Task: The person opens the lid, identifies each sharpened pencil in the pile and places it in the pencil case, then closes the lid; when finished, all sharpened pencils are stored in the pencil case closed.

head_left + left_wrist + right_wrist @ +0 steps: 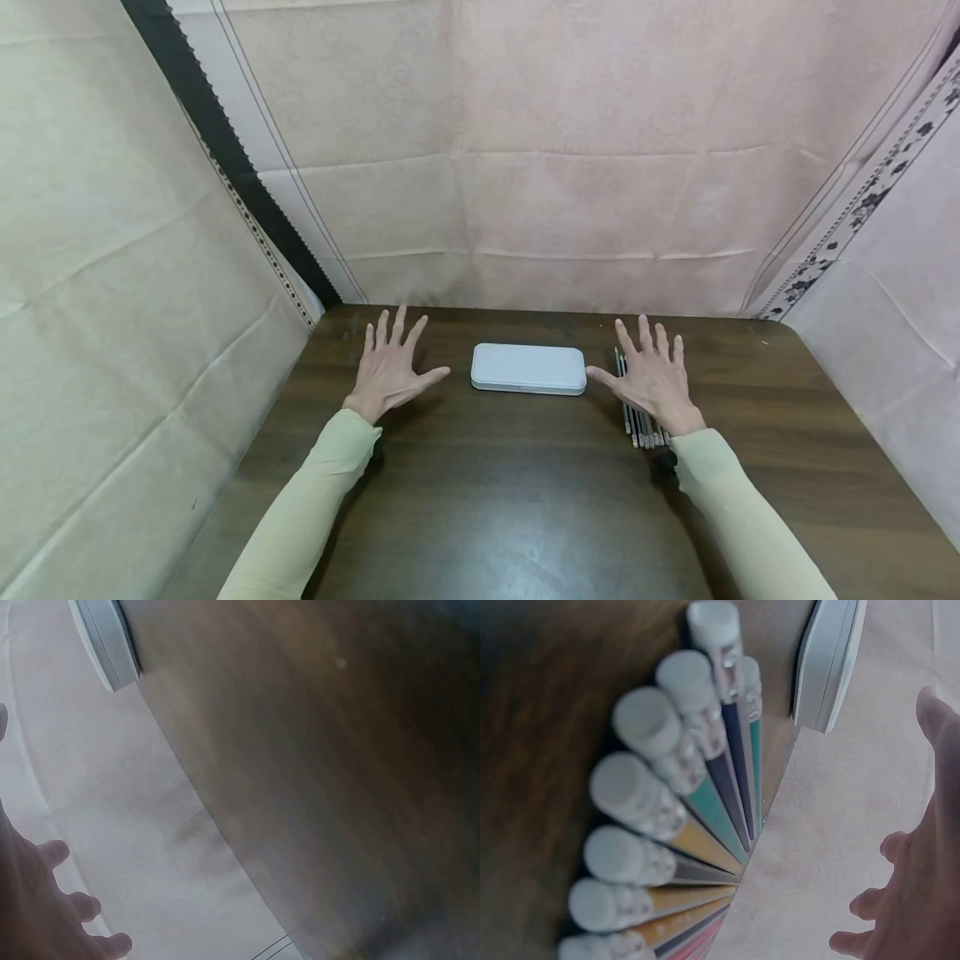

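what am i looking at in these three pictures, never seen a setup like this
There's no robot: these are a person's bare left hand and right hand, fingers spread. The wide picture comes from a camera worn on the head, looking forward and down. The two tilted close-ups come from cameras on each wrist. On the brown table lie a flat white case, between the hands, and a row of pencils with white ends, partly hidden by the right hand. Neither hand is holding anything.

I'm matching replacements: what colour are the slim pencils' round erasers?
The round erasers are white, clearest in the right wrist view.
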Demonstrator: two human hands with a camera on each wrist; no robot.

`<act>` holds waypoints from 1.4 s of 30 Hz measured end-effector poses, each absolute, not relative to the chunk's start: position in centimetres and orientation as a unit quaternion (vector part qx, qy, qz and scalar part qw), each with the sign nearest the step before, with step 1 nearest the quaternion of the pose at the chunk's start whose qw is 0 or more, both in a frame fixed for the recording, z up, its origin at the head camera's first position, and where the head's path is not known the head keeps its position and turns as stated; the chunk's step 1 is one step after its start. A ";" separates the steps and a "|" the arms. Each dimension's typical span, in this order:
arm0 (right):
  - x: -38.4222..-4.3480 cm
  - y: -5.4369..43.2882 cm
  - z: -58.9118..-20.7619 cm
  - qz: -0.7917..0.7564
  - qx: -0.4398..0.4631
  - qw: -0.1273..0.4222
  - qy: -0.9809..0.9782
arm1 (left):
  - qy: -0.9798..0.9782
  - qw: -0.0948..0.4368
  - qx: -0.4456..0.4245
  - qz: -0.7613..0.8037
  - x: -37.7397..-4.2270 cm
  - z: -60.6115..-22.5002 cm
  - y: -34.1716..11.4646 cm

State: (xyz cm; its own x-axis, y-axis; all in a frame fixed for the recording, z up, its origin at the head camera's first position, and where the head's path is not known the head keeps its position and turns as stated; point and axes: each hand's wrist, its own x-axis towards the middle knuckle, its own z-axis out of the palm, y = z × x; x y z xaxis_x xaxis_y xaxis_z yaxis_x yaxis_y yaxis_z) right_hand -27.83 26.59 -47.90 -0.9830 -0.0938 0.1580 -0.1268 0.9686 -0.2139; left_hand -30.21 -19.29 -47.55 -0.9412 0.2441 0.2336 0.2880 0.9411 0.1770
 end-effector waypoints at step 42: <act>-27.6 17.0 -48.1 0.176 0.254 0.095 -0.946 | -0.945 -0.051 -0.159 -0.281 -30.7 -48.5 -12.0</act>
